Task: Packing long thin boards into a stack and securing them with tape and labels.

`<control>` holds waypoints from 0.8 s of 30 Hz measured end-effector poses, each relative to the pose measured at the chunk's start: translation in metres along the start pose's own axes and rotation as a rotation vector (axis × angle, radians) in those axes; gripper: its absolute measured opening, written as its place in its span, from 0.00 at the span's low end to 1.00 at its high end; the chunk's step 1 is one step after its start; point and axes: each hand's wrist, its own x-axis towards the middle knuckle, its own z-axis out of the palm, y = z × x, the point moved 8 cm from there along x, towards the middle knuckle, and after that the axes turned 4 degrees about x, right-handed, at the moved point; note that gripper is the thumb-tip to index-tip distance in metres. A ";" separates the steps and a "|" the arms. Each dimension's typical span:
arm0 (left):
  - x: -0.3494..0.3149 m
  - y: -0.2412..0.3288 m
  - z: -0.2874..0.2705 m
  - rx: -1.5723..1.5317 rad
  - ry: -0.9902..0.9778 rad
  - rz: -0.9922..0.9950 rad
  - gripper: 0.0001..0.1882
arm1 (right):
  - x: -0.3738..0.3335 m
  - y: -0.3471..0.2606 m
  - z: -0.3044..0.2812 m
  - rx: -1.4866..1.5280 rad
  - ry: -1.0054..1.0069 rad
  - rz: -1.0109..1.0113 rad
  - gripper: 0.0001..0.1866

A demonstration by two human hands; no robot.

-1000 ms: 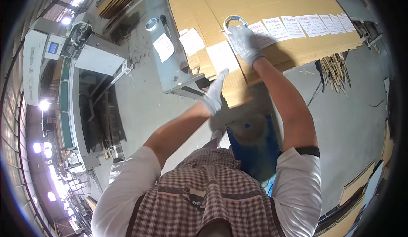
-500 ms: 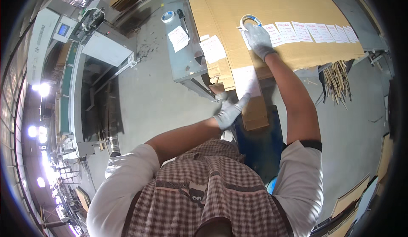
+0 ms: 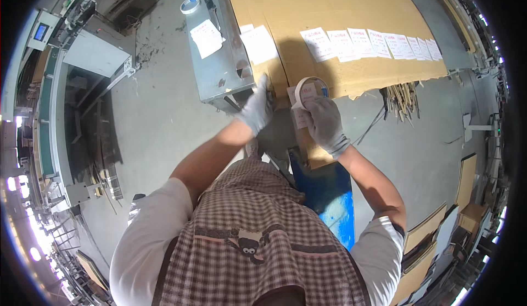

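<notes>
A roll of tape (image 3: 299, 93) is gripped in my gloved right hand (image 3: 325, 120). The hand is over a narrow cardboard strip (image 3: 317, 156) that sticks out at the near side of the cardboard stack. Behind the roll, a white label with red print (image 3: 301, 120) lies on that strip, partly covered by the hand and the tape. My gloved left hand (image 3: 256, 109) is at the near left corner of the cardboard sheet (image 3: 340, 4), fingers stretched away from me, with nothing visible in it. A row of printed labels (image 3: 359, 45) runs across the sheet.
White papers (image 3: 259, 45) lie on the sheet's left edge. On the grey metal bench (image 3: 211, 78) are another tape roll (image 3: 190, 5) and a stack of labels (image 3: 207, 38). A blue panel (image 3: 335, 212) is below the strip; a machine (image 3: 90, 53) stands at left.
My right hand has drawn the tape roll toward me, from the label row to the strip. My left hand has left the label on the strip and moved left and away. The view has shifted.
</notes>
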 end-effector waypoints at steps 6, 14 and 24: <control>0.002 0.005 0.039 -0.593 0.081 -0.964 0.38 | -0.002 0.004 -0.009 0.087 0.005 0.016 0.12; -0.036 0.137 0.082 0.685 0.068 0.199 0.38 | 0.004 -0.014 -0.079 0.075 0.184 0.135 0.06; -0.064 0.132 0.105 -0.033 -0.230 -0.597 0.04 | 0.020 -0.018 -0.096 0.433 -0.411 0.424 0.06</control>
